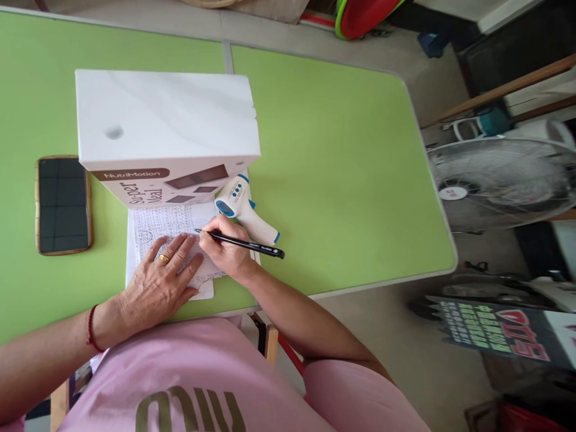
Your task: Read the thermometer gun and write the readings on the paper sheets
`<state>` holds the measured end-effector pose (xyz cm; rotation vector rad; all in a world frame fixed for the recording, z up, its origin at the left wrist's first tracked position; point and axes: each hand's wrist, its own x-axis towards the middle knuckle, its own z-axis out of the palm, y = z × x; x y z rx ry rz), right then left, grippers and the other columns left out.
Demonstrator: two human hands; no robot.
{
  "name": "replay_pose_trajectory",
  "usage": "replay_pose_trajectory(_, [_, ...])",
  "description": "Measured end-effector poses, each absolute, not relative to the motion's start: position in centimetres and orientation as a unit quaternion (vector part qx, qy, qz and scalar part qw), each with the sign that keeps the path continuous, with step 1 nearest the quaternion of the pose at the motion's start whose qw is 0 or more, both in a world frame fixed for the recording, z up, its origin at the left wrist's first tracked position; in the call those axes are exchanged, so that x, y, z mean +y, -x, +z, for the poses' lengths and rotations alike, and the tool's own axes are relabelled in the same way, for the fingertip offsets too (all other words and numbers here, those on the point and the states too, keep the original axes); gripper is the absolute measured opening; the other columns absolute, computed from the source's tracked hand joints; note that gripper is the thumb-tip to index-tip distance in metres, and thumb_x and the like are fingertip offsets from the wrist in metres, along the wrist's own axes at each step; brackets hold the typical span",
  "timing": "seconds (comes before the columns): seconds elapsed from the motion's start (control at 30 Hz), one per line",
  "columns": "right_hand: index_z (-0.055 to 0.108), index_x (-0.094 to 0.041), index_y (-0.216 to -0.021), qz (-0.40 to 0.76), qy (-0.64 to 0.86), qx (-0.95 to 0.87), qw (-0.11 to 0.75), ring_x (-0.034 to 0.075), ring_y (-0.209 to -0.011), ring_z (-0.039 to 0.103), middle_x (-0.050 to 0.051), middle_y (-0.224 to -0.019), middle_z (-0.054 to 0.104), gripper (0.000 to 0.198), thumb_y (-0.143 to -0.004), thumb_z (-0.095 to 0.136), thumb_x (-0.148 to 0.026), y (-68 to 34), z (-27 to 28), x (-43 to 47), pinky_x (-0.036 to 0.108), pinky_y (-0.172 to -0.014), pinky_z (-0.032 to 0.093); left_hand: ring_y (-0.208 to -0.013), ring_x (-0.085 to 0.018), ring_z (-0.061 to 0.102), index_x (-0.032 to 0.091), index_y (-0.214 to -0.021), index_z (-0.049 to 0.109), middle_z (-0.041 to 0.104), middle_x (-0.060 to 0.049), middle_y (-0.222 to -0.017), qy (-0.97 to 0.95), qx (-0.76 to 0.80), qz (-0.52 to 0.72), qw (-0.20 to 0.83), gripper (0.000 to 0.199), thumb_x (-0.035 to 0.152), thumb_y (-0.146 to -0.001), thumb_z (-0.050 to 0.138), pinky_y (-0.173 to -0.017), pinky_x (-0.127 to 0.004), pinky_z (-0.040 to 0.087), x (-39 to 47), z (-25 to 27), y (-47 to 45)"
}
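Note:
My right hand (226, 245) grips a black pen (247, 243), its tip at the handwritten paper (164, 222). Flat across the lower part of that sheet rests my left hand (164, 279), fingers spread, a gold ring on one finger. Dense handwriting covers much of the page, and its far edge is hidden by a white box (166, 117) marked "NutriMotion Super Meal". Just beyond my right hand lies a white and blue infrared thermometer (247, 210), partly covered by the hand.
A phone in a brown case (63, 204) lies dark-screened left of the box. The green table (342, 180) ends in a pale rim on the right. Beyond it stand a large fan (495, 183) and a printed sign (504, 330). A red and green round item (364, 18) is behind the table.

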<state>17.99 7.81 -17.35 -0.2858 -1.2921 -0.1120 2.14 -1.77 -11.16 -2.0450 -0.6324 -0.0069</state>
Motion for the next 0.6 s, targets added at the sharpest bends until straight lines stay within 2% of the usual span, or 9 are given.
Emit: replay_pose_trajectory(0.6, [0.049, -0.022, -0.074, -0.051, 0.127, -0.595, 0.792, 0.009, -0.052, 0.048, -0.005, -0.06, 0.055, 0.015, -0.087, 0.056, -0.02, -17.94, -17.37, 7.91, 0.023, -0.053, 0.042, -0.134, -0.036, 0.048, 0.01, -0.128, 0.061, 0.049, -0.022, -0.145, 0.838, -0.258, -0.006, 0.481, 0.045, 0.033, -0.09, 0.068, -0.108, -0.056, 0.044, -1.82, -11.09, -2.22])
